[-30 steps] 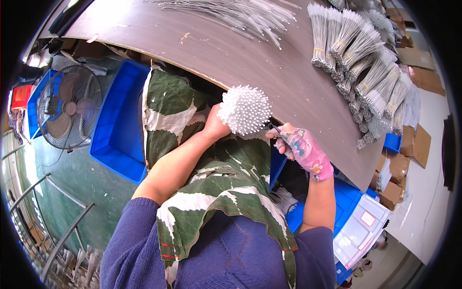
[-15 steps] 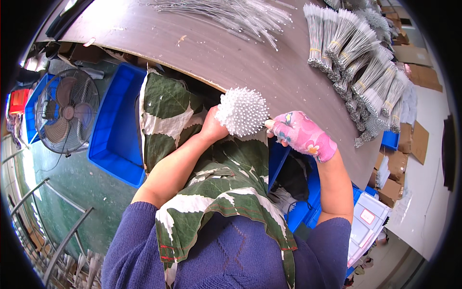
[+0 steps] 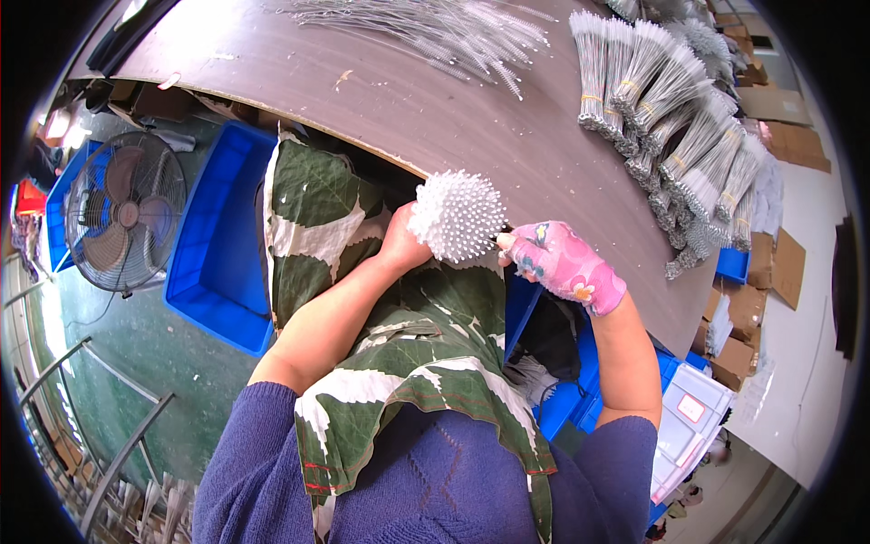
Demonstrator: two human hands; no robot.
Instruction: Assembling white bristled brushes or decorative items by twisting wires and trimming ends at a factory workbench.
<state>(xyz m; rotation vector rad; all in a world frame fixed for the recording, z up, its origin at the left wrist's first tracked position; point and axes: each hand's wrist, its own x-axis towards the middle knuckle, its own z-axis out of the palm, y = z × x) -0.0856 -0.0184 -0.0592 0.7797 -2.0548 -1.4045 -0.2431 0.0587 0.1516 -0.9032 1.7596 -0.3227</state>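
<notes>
My left hand [image 3: 404,239] is closed around a thick bundle of thin brushes [image 3: 459,216], whose round head of many small white tips faces up. The stems below the head are hidden. My right hand [image 3: 564,265] wears a pink floral fingerless glove. Its thumb and fingers pinch together just right of the bundle's edge, at something small and dark that I cannot make out. Both hands are over my lap, on the green and white apron [image 3: 453,295], close to the table's edge.
Loose thin wire brushes [image 3: 435,32] lie across the far side of the brown table [image 3: 362,109]. Banded brush bundles [image 3: 662,100] are heaped at the right. A blue bin [image 3: 213,245] and a fan [image 3: 124,213] stand at the left. Cardboard boxes [image 3: 743,317] sit at the far right.
My right hand has shifted slightly down and left, closer to the bundle. The bundle has dipped a little in my left hand's grip.
</notes>
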